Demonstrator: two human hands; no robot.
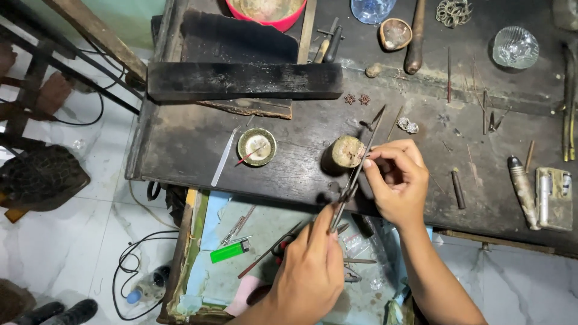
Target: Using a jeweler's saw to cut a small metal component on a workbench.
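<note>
My left hand [310, 268] is shut on the lower end of long thin metal tweezers [356, 174]. They slant up and to the right across the front edge of the dark worn workbench [192, 150]. My right hand [394, 180] pinches thumb and fingertips together against the tweezers' shaft. It sits right beside a small stubby wooden cylinder [348, 150] standing on the bench. Whatever tiny piece may sit between those fingertips is too small to see. The tweezers' tip reaches past the cylinder toward the bench's middle.
A small round brass dish [256, 146] with a red stick lies left of the cylinder, beside a thin metal strip [224, 157]. A black wooden bar [244, 80] lies behind them. Two tiny star-shaped ornaments [357, 99], scattered rods, a pink bowl [265, 15] and glass pieces [515, 47] are farther back. An open drawer holds a green lighter [229, 251].
</note>
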